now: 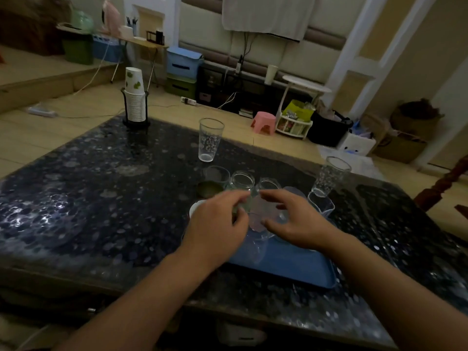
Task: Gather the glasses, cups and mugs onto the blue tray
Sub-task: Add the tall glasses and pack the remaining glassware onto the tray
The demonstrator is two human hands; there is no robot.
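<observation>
The blue tray [291,264] lies on the dark speckled table, near its front edge. Several clear glasses and jars, such as a round jar [241,179], crowd the tray's far end, along with a pinkish cup [258,211]. My left hand [217,224] hovers over the tray's left side, fingers pinched on a small clear glass [243,207]. My right hand [296,221] arches beside it, thumb and forefinger spread around the pinkish cup; blur hides any contact. One tall printed glass [210,139] stands alone farther back. Another tall glass [329,176] stands just beyond the tray's right corner.
A stack of paper cups [134,102] in a black holder stands at the table's far left corner. A small white dish [196,207] and a dark round lid [209,188] sit left of the tray. A wooden chair post [440,186] rises at the right edge.
</observation>
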